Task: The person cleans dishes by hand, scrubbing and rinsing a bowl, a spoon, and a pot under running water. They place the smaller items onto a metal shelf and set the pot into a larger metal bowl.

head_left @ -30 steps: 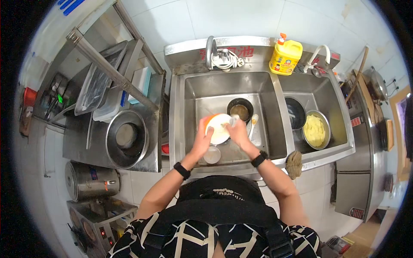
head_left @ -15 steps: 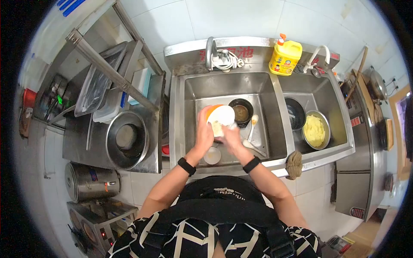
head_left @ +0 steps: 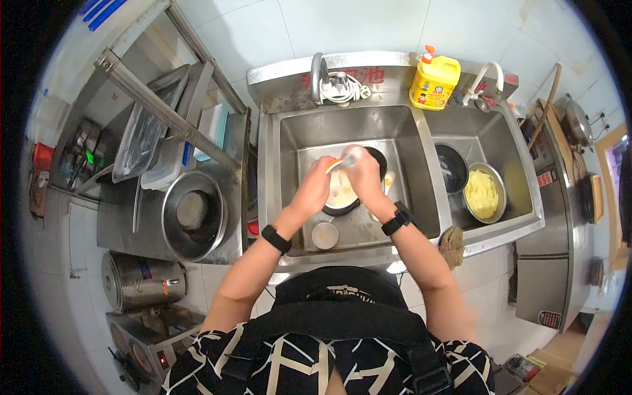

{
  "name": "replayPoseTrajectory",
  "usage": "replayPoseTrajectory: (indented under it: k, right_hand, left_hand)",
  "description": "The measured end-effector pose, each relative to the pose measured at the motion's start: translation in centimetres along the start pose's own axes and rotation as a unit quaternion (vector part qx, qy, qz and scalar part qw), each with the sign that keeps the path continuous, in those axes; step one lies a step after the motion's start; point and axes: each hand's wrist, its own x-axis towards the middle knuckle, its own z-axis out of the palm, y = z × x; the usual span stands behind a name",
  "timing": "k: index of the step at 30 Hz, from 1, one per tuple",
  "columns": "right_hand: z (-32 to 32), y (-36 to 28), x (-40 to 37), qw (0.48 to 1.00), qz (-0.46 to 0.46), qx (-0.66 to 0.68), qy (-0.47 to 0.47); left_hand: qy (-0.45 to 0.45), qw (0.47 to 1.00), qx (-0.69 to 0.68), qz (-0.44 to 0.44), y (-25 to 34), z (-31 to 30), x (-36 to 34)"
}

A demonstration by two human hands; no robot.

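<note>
While both hands work over the left basin [head_left: 293, 141] of the steel sink, an orange-and-white dish [head_left: 334, 164] sits between them. It is tipped almost edge-on and blurred, and is held in the air rather than resting on the basin floor. The left hand [head_left: 316, 186] has its fingers curled round the near edge and grips it. The right hand [head_left: 365, 174] presses on the far side with bent fingers, but I cannot tell whether it clamps the dish itself or a sponge against it.

Directly under the hands stands a dark-rimmed bowl [head_left: 341, 199] with something pale in it. A small cup [head_left: 324, 235] stands near it, towards the front wall. Behind the basin are the tap [head_left: 318, 72] and, further right, a yellow soap bottle [head_left: 434, 82]. The right basin holds a dark pot [head_left: 451, 170] touching a steel bowl of yellow pieces [head_left: 482, 194]. A rag [head_left: 451, 245] hangs over the front rim. Off to the left, the surface [head_left: 131, 230] carries a large steel bowl [head_left: 193, 212].

From where I stand this looks like the scrubbing step, with one hand steadying the dish and the other rubbing it. Whatever comes after calls for a firm hold on a wet, slippery rim. It also needs care to clear the crockery crowded underneath.
</note>
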Motion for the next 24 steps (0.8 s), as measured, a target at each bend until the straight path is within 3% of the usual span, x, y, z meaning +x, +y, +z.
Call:
replayPoseTrajectory:
  k: [1, 2, 3, 6, 7, 9, 10, 12, 13, 14, 16, 17, 18, 21, 23, 24]
  right_hand:
    - [-0.2, -0.4, -0.4, 0.973, 0.206, 0.101, 0.013]
    - [-0.2, -0.9, -0.9, 0.894, 0.401, 0.196, 0.025]
    - [3.1, 1.2, -3.9, 0.840, 0.403, 0.358, 0.062]
    - [2.3, -4.0, -4.5, 0.685, 0.516, 0.503, 0.109]
    - [1.6, -3.9, -4.4, 0.683, 0.518, 0.503, 0.108]
    - [-0.3, -2.7, -4.5, 0.732, 0.511, 0.422, -0.160]
    - [-0.8, -1.6, -4.4, 0.733, 0.508, 0.422, -0.161]
    - [-1.6, -0.4, -3.8, 0.879, 0.366, 0.180, -0.246]
    - [-2.0, -1.7, -3.3, 0.921, 0.327, 0.159, -0.141]
    - [-1.4, -2.0, -3.5, 0.922, 0.328, 0.154, -0.140]
    - [0.0, -1.9, -4.3, 0.984, 0.123, 0.035, -0.122]
    - [0.6, -2.0, -4.6, 0.983, 0.073, 0.066, -0.157]
    - [1.1, -3.0, -4.9, 0.989, 0.090, 0.016, -0.120]
    - [1.1, -3.7, -4.7, 0.984, 0.121, -0.018, -0.127]
    - [0.0, -4.1, -4.8, 0.940, 0.086, 0.214, -0.252]
    - [-0.2, -3.3, -5.4, 0.939, 0.086, 0.217, -0.252]
  left_hand:
    - [0.089, 0.995, -0.029, 0.028, 0.3, 0.4, -0.3]
    - [0.176, 0.981, -0.059, 0.055, 0.5, 0.8, -0.4]
    - [0.196, 0.978, -0.059, 0.037, 1.4, 0.9, -0.5]
    - [0.249, 0.960, -0.127, 0.025, 0.8, 1.3, -0.7]
    - [0.248, 0.960, -0.127, 0.022, 0.4, 1.3, -0.8]
    - [0.237, 0.952, -0.185, -0.058, -0.7, 1.1, -1.1]
    - [0.239, 0.952, -0.185, -0.056, -1.3, 1.2, -1.1]
    - [0.234, 0.945, -0.203, -0.101, -2.3, 2.0, -1.4]
    - [0.233, 0.946, -0.206, -0.098, -2.7, 2.4, -1.5]
    - [0.220, 0.950, -0.197, -0.103, -3.1, 2.9, -1.7]
    - [0.206, 0.954, -0.192, -0.100, -2.3, 3.4, -1.9]
    - [0.201, 0.955, -0.194, -0.102, -1.5, 3.5, -2.0]
    - [0.196, 0.955, -0.194, -0.105, -0.9, 3.7, -2.2]
    - [0.182, 0.947, -0.236, -0.121, -0.9, 4.1, -2.4]
    - [0.149, 0.940, -0.268, -0.151, -1.7, 2.9, -2.8]
    - [0.149, 0.940, -0.267, -0.153, -1.8, 2.8, -3.1]
